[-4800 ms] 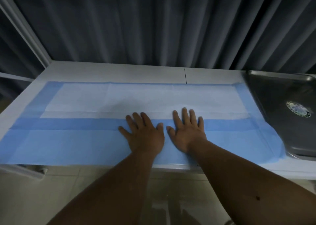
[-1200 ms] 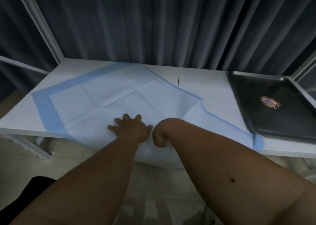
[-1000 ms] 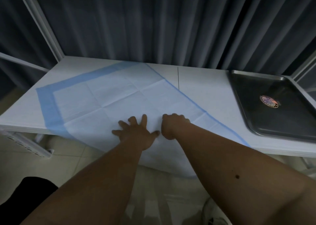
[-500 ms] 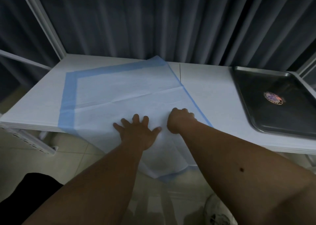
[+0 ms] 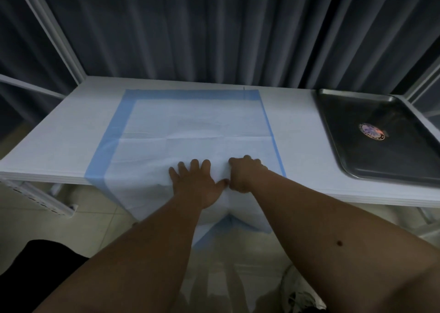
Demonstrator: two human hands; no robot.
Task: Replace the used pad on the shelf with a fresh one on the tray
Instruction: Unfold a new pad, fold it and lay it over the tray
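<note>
A white absorbent pad with a blue border (image 5: 190, 131) lies on the white shelf (image 5: 57, 146), its far edge close to the shelf's back edge and parallel to it. The near part of the pad runs over the shelf's front edge and hangs down toward the tiled floor (image 5: 71, 229), where its blue lower edge bunches into a peak between the two forearms. Fold creases cross the pad's white middle.

The left hand (image 5: 195, 186) lies flat on the pad at the shelf's front edge, fingers (image 5: 194, 166) straight and spread, pressing the sheet down. The right hand (image 5: 245, 172) sits just beside it, thumbs almost touching, with its fingers curled into a fist on the pad near the right blue border; whether a fold of the sheet is caught inside the curl cannot be told.

A bare strip of shelf lies left of the pad up to the left corner, and a wider bare band lies between the pad's right border and the dark metal tray (image 5: 352, 160) at the shelf's right end. The tray carries a round sticker (image 5: 372, 131) and its near rim stands close to the front edge. Dark pleated curtains (image 5: 214, 31) hang behind the back edge.
</note>
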